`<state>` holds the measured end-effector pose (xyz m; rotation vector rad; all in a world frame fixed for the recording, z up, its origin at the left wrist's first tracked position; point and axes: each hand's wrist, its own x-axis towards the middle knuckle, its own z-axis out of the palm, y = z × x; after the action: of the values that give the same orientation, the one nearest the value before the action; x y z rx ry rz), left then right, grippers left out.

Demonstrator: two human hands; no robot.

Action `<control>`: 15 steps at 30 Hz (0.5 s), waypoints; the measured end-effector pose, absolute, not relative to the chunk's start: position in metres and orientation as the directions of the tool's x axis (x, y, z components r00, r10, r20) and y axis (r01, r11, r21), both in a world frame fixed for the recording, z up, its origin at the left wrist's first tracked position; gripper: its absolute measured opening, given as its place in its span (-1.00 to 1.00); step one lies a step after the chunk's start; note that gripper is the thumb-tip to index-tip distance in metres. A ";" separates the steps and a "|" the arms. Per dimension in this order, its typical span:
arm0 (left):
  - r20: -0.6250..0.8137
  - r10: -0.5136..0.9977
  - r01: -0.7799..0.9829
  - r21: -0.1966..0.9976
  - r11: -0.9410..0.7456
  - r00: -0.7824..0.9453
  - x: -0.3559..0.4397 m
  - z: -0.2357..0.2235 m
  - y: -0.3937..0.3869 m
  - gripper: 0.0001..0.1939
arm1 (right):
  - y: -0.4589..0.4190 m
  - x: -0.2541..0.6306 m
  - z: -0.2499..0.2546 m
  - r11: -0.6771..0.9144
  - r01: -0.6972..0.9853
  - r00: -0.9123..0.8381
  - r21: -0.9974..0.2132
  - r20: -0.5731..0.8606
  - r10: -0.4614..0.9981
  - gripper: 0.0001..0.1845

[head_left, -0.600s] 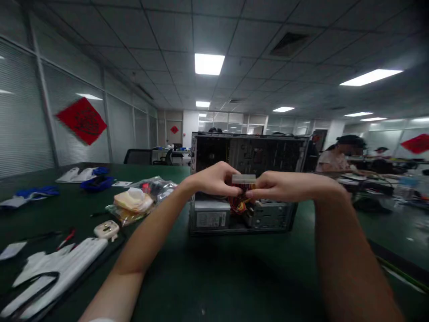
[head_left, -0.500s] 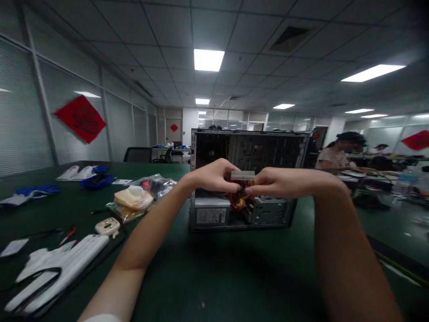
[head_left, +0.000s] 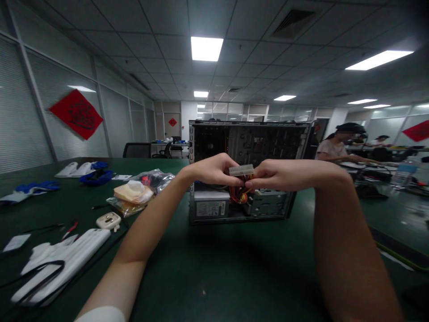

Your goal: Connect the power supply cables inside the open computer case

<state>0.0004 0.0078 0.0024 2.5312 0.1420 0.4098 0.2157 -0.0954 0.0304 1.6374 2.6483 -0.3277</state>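
Both hands meet in front of an open computer case that stands upright on a green table. Between them is a pale, wide power connector with red, yellow and dark wires hanging below it. My left hand pinches the connector and its wires from the left, thumb and fingers closed. From the other side my right hand is closed on the same connector, its thumb near the wires. A silver power supply sits at the case's lower left. The finger pads are partly hidden.
On the left of the green table lie a white power strip, a cream round-cornered object, plastic bags, a blue tray and gloves. A co-worker sits at the right.
The connector has tilted, its right end now higher than its left. My hands stay closed around it, and the whole view has shifted slightly.
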 end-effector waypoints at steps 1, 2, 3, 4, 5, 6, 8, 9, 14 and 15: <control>0.265 0.189 0.010 0.557 -0.831 0.945 0.001 0.001 0.009 -0.58 | -0.095 0.217 0.030 0.426 0.889 -0.447 -0.167 -0.116 0.887 -0.20; 0.273 0.192 0.008 0.556 -0.831 0.943 0.002 0.000 0.010 -0.56 | -0.095 0.218 0.030 0.425 0.890 -0.445 -0.165 -0.110 0.889 -0.21; 0.281 0.193 0.007 0.550 -0.835 0.940 0.003 -0.001 0.011 -0.54 | -0.095 0.219 0.030 0.428 0.888 -0.447 -0.165 -0.103 0.888 -0.21; 0.287 0.194 0.008 0.543 -0.840 0.938 0.003 -0.002 0.012 -0.52 | -0.094 0.220 0.030 0.437 0.884 -0.456 -0.164 -0.099 0.884 -0.21; 0.292 0.197 0.008 0.540 -0.842 0.936 0.004 -0.002 0.013 -0.51 | -0.093 0.221 0.030 0.449 0.879 -0.467 -0.160 -0.099 0.879 -0.21; 0.301 0.202 0.008 0.540 -0.842 0.932 0.004 -0.003 0.014 -0.51 | -0.092 0.221 0.029 0.458 0.876 -0.474 -0.153 -0.098 0.875 -0.21; 0.322 0.215 0.002 0.550 -0.835 0.922 0.006 -0.004 0.015 -0.53 | -0.091 0.222 0.028 0.463 0.877 -0.476 -0.133 -0.094 0.875 -0.20; 0.332 0.216 -0.005 0.555 -0.832 0.918 0.006 -0.004 0.014 -0.55 | -0.090 0.223 0.028 0.460 0.878 -0.473 -0.129 -0.092 0.876 -0.20; 0.405 0.213 0.003 0.459 -0.888 0.889 0.007 0.000 0.005 -0.77 | -0.089 0.224 0.028 0.446 0.876 -0.465 -0.181 -0.079 0.882 -0.20; 0.439 0.220 0.018 0.419 -0.908 0.871 0.007 0.001 0.002 -0.79 | -0.089 0.224 0.028 0.443 0.876 -0.462 -0.189 -0.071 0.884 -0.21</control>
<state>0.0069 0.0023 0.0012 2.6348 0.1749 0.6846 0.2242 -0.0890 0.0278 1.6481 2.7007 -0.3168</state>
